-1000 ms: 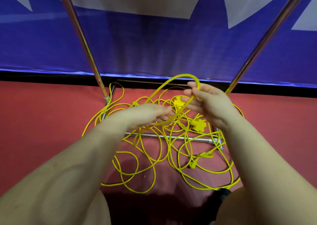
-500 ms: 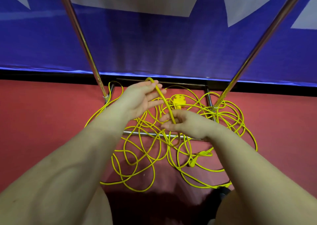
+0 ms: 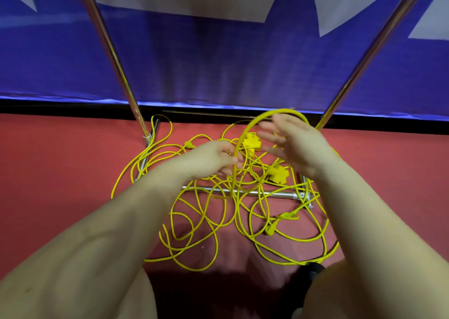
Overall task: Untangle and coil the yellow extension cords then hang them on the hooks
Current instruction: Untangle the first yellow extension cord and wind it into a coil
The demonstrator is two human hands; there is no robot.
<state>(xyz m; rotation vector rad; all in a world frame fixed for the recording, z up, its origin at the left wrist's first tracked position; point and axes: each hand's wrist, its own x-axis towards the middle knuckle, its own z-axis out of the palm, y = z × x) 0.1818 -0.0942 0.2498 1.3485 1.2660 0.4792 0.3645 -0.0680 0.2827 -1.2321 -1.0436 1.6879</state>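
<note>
While most of the thin yellow extension cords (image 3: 218, 216) lie in one loose tangle on the red floor (image 3: 60, 172), draped over the chrome base bar of the rack (image 3: 267, 193), I log the task as barely begun. Only one raised loop of yellow cord (image 3: 245, 134) is off the floor, arching from the left hand (image 3: 213, 157) up and over to the right hand (image 3: 295, 143). Left hand: fingers curled, pinching the loop's near leg approx. at the fingertips. Right hand: fingers spread and motion-blurred, loop passing behind or over them; I cannot tell whether it actually bears on the cord. Two chunky yellow plug blocks (image 3: 279, 174) and a slimmer plug end (image 3: 286, 217) sit inside the tangle, so ends are not yet freed. No finished coil visible. Slanted chrome uprights (image 3: 109, 48) run out of frame against the blue banner (image 3: 218, 63); no hooks in view, nothing hung. Remaining, in my judgement: separate cords, coil each, hang all.
</note>
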